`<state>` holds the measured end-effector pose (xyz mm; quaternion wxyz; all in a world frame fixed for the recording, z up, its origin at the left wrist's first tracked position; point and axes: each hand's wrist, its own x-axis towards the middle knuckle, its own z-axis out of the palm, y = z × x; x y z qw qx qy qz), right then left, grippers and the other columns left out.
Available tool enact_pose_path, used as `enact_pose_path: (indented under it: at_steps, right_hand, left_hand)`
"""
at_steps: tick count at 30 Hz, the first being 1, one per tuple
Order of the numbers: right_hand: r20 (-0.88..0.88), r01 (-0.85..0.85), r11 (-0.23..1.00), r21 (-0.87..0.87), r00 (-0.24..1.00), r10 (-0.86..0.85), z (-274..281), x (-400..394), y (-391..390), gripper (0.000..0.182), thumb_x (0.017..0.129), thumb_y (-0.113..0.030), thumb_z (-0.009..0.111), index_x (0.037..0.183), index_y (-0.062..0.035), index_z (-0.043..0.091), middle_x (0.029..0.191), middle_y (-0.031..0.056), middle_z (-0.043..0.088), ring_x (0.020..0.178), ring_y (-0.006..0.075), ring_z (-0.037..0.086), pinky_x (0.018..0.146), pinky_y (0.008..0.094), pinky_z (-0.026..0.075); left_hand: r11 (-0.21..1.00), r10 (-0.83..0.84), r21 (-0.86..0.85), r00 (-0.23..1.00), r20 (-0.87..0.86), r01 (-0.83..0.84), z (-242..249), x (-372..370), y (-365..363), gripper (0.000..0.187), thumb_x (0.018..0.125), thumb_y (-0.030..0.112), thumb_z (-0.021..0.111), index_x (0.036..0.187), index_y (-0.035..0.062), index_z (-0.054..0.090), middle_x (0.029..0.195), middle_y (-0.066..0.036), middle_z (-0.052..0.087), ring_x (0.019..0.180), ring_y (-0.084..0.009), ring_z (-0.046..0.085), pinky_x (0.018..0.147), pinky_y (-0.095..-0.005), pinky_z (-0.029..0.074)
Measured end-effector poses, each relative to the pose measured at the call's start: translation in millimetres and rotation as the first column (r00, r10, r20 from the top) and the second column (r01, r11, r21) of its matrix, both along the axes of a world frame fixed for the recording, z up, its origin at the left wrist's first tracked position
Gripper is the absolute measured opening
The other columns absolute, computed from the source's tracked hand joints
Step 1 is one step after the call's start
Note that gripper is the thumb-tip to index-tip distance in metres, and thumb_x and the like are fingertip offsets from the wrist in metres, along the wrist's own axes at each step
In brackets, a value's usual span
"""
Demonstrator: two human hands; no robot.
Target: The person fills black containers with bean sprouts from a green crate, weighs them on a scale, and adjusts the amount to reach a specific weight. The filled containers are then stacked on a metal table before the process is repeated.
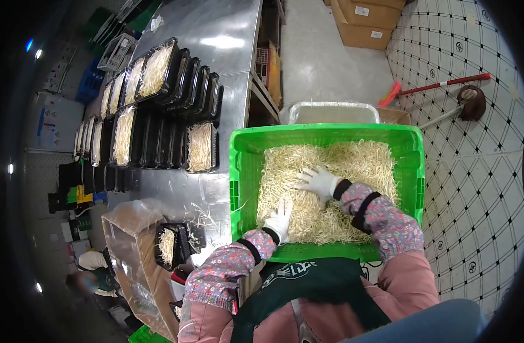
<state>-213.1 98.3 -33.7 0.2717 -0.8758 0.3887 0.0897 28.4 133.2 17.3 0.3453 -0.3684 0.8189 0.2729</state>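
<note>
A green plastic crate [325, 134] in front of me holds a thick bed of pale bean sprouts [353, 166]. My right hand [321, 183], in a white glove, rests on the sprouts near the middle with its fingers spread. Closer to the crate's near left corner, my left hand [279, 220], also gloved, lies on the sprouts with its fingers stretched out. Neither hand grips anything that I can see. Flowered sleeve covers with dark bands reach to both wrists.
Left of the crate, a steel table [227, 51] carries stacked black trays, several filled with sprouts, including one tray [200, 147] standing alone. Nearer me are a cardboard box [122, 240] lined with plastic and a small black tray [169, 246]. A person [96, 274] is at lower left.
</note>
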Motion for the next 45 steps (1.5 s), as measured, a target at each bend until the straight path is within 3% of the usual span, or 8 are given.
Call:
enact_pose_path:
  at_steps: [4,8,18,22,26,35,42,45]
  right_hand:
    - [0.109,0.089,0.991,0.1,0.989,-0.099,-25,5,-14,0.071,0.058,-0.037,0.086,0.122,-0.0201,0.061,0.12,0.008,0.063,0.113,0.0297,0.059,0.091,0.0434,0.048]
    - [0.227,0.348,0.936,0.048,0.909,-0.349,-22,-18,-15,0.043,0.074,-0.045,0.073,0.109,-0.02,0.069,0.096,0.0088,0.07,0.091,0.0312,0.066,0.076,0.0408,0.054]
    - [0.367,0.482,0.874,-0.058,0.825,-0.43,14,39,-9,0.056,0.072,-0.054,0.07,0.116,-0.0195,0.066,0.093,0.0101,0.069,0.079,0.0303,0.067,0.068,0.0415,0.054]
    - [0.234,0.242,0.968,0.065,0.939,-0.25,7,52,9,0.104,0.064,-0.06,0.077,0.147,-0.0125,0.036,0.142,0.0192,0.046,0.123,0.0384,0.051,0.103,0.0458,0.041]
    - [0.039,0.343,0.927,0.149,0.935,-0.353,24,20,7,0.127,0.057,-0.061,0.082,0.152,-0.0067,0.019,0.154,0.0246,0.025,0.141,0.0418,0.027,0.112,0.0488,0.03]
    - [0.139,0.562,0.827,0.032,0.816,-0.56,-12,4,28,0.016,0.08,-0.014,0.06,0.091,-0.0084,0.069,0.089,0.016,0.067,0.084,0.0358,0.064,0.074,0.0459,0.053]
    - [0.484,0.732,0.622,0.28,0.451,-0.749,38,-17,-11,0.027,0.083,-0.025,0.063,0.102,-0.0069,0.069,0.094,0.0196,0.066,0.089,0.0375,0.063,0.08,0.0438,0.051]
    - [0.319,0.41,0.881,0.235,0.824,-0.469,-13,35,-3,0.059,0.082,-0.034,0.065,0.131,-0.0026,0.052,0.126,0.0244,0.053,0.117,0.0371,0.052,0.1,0.042,0.041]
  left_hand:
    - [0.987,-0.009,-0.163,0.993,-0.118,-0.01,-33,15,-10,0.07,0.074,0.009,0.064,0.138,0.0017,0.036,0.114,-0.025,0.057,0.087,-0.0374,0.065,0.069,-0.0453,0.055]
    - [0.97,-0.034,-0.239,0.958,-0.285,-0.037,-8,38,-25,0.019,0.076,0.004,0.056,0.094,0.0065,0.05,0.091,-0.019,0.062,0.078,-0.0362,0.065,0.065,-0.0468,0.052]
    - [0.92,-0.324,-0.347,0.85,-0.416,0.181,45,42,-1,0.064,0.076,0.017,0.07,0.136,0.0138,0.046,0.117,-0.008,0.057,0.111,-0.0321,0.055,0.078,-0.0455,0.052]
    - [1.0,0.014,0.008,0.945,-0.327,-0.012,45,38,-24,0.07,0.077,0.026,0.075,0.139,0.0129,0.047,0.127,-0.013,0.056,0.121,-0.0302,0.053,0.098,-0.0411,0.046]
    - [0.937,0.002,-0.284,0.819,-0.574,-0.201,16,22,-53,0.1,0.068,0.031,0.081,0.15,0.0152,0.028,0.146,-0.019,0.038,0.125,-0.0396,0.048,0.097,-0.0474,0.046]
    - [0.965,0.206,-0.128,0.963,-0.173,-0.229,-57,17,-50,0.059,0.079,0.019,0.069,0.131,0.0046,0.045,0.114,-0.024,0.058,0.103,-0.0397,0.061,0.088,-0.044,0.05]
    - [0.98,0.093,-0.136,0.943,-0.321,-0.143,-3,21,-36,0.067,0.078,0.005,0.063,0.141,0.0097,0.041,0.129,-0.019,0.051,0.119,-0.0377,0.051,0.094,-0.0442,0.048]
    - [0.976,0.105,-0.141,0.923,-0.37,-0.168,0,30,-21,0.073,0.083,0.016,0.064,0.148,0.0112,0.032,0.147,-0.021,0.038,0.134,-0.04,0.037,0.108,-0.0418,0.038]
